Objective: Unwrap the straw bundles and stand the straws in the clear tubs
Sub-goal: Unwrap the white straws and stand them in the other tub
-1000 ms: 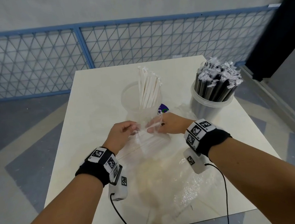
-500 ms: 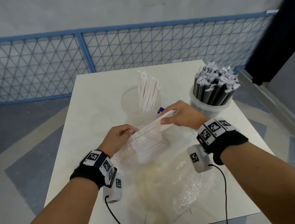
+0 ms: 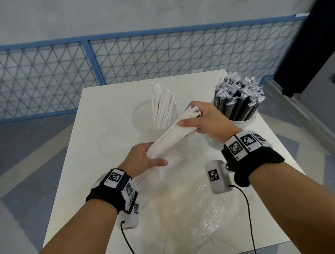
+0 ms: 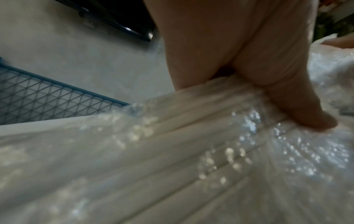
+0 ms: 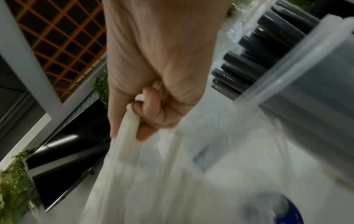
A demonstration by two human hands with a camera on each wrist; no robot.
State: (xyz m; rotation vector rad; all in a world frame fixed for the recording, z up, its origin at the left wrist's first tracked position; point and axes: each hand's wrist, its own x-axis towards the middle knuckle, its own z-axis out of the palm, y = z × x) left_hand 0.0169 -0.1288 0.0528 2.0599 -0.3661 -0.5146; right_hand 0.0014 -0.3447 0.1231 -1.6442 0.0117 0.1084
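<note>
The smooth pale table (image 3: 103, 121) carries crinkled, glossy wrapping film (image 3: 207, 224) and 2 clear round tubs: one (image 3: 140, 117) half-filled with upright white straws (image 3: 163, 106), the other (image 3: 245, 121) packed with black straws (image 3: 238, 100). A sheaf of thin white paper-sleeved straws (image 3: 170, 138) slants between them. The right hand (image 3: 205, 120) clenches its upper end; the left hand (image 3: 139, 161) grasps the lower end, possibly through film. Loose straws could fan out and slip if either grasp eases.

No legible text, brand or number appears in any view; the wristbands (image 3: 246, 145) carry only black-and-white square marker patterns, which bear no characters.
</note>
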